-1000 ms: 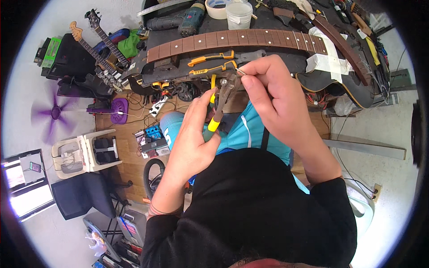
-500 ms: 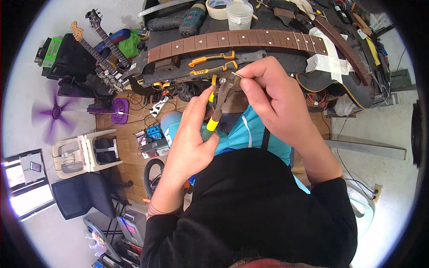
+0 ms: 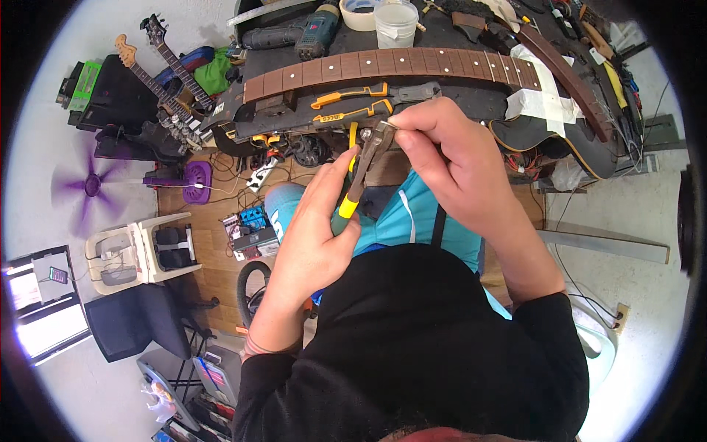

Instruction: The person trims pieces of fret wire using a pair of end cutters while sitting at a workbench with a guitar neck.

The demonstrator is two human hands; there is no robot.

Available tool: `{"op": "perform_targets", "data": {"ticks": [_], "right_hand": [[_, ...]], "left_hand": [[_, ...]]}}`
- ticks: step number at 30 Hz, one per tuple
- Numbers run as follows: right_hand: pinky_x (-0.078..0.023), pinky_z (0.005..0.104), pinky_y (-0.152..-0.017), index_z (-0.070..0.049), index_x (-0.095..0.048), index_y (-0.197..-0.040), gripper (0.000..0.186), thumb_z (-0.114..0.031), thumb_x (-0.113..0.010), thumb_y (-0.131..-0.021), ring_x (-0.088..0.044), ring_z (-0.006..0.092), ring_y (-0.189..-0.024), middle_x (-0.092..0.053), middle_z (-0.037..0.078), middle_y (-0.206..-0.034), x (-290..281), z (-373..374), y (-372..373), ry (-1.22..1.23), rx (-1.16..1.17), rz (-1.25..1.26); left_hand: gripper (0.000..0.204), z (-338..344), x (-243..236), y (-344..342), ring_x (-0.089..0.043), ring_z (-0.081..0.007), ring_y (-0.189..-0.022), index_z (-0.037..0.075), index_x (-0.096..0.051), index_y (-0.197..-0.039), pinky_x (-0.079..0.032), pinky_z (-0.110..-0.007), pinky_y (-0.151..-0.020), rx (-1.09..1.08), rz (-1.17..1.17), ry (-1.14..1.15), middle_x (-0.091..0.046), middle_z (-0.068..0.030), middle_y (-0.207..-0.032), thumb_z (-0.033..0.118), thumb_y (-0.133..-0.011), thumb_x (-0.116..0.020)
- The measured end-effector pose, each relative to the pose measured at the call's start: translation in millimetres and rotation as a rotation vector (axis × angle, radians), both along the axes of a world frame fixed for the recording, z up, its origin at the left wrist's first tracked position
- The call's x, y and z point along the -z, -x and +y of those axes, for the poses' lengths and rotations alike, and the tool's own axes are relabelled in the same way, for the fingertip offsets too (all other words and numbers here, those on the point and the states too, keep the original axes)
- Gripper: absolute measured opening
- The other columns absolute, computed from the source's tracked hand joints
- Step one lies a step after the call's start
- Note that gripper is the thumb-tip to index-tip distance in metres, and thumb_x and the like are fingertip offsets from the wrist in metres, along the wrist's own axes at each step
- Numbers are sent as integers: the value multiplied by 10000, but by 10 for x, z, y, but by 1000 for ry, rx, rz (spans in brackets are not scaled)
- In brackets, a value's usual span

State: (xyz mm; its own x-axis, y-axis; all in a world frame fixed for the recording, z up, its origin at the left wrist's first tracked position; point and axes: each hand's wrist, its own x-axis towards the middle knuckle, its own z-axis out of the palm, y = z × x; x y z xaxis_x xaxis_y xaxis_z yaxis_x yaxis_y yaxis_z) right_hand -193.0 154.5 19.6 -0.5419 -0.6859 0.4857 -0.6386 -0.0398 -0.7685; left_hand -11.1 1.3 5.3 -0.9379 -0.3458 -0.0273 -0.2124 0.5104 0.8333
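Observation:
My left hand (image 3: 313, 236) is wrapped round a pair of pliers (image 3: 360, 179) with green and yellow handles and dark, worn jaws. The jaws point up toward the bench edge. At their tip, my right hand (image 3: 460, 162) pinches a short, thin piece of metal wire (image 3: 392, 125) between thumb and forefinger. That wire touches or lies right against the jaws; I cannot tell if they grip it. Just beyond lie orange-and-black handled cutters (image 3: 357, 113) on the bench. Behind them stretches a guitar neck (image 3: 353, 68) with a brown fretboard and white dots.
A green drill (image 3: 318, 33), a white tub (image 3: 395, 26) and a tape roll (image 3: 359, 15) stand at the back of the bench. White masking tape (image 3: 549, 103) covers part of a black guitar body (image 3: 523, 136). A purple fan (image 3: 93, 184) and chairs are at left.
My right fingers have brought the wire slightly down and closer to the pliers' jaws, so less of it shows. My left hand has barely moved.

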Motion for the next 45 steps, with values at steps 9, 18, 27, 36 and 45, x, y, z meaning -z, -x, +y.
{"op": "perform_targets", "data": {"ticks": [9,18,27,36,45], "right_hand": [[-551,429,-702,-73,-661,-1132,113,-132,-704,-1047,-719,369,-803,-705,144,-870,40,-19,29,1,4,80],[-535,413,-674,-66,-639,-1133,109,-152,-674,-1075,-713,348,-753,-689,140,-827,63,2,-49,-18,32,-109],[-523,387,-662,-59,-638,-1146,107,-149,-657,-1092,-684,290,-700,-664,119,-791,17,11,-82,-5,7,-164],[-528,319,-825,5,-632,-1158,161,-151,-601,-1136,-663,149,-922,-713,85,-1001,-38,26,-80,34,-142,-515],[-526,311,-848,7,-632,-1173,167,-152,-599,-1136,-646,128,-938,-716,73,-1024,-58,13,-75,13,-179,-569]], "left_hand": [[360,83,10,20,-664,-193,-1078,-6,-627,-1414,-514,-334,-990,-93,-6,-143,-719,-93,-1144,140,-1087,-667],[588,-42,-59,15,-607,-146,-978,-79,-507,-1556,-482,-316,-898,-220,261,-431,-638,-53,-1103,239,-1088,-668],[645,-30,-30,6,-620,-188,-1125,-58,-453,-1617,-502,-367,-1048,-186,200,-453,-627,-78,-1224,151,-1047,-669],[637,-11,-56,2,-626,-185,-1122,-42,-459,-1620,-505,-364,-1052,-188,193,-460,-632,-78,-1222,85,-1025,-650],[656,-22,-10,-25,-613,-182,-1160,-21,-448,-1634,-493,-360,-1076,-174,163,-436,-626,-75,-1260,-2,-999,-615]]}}
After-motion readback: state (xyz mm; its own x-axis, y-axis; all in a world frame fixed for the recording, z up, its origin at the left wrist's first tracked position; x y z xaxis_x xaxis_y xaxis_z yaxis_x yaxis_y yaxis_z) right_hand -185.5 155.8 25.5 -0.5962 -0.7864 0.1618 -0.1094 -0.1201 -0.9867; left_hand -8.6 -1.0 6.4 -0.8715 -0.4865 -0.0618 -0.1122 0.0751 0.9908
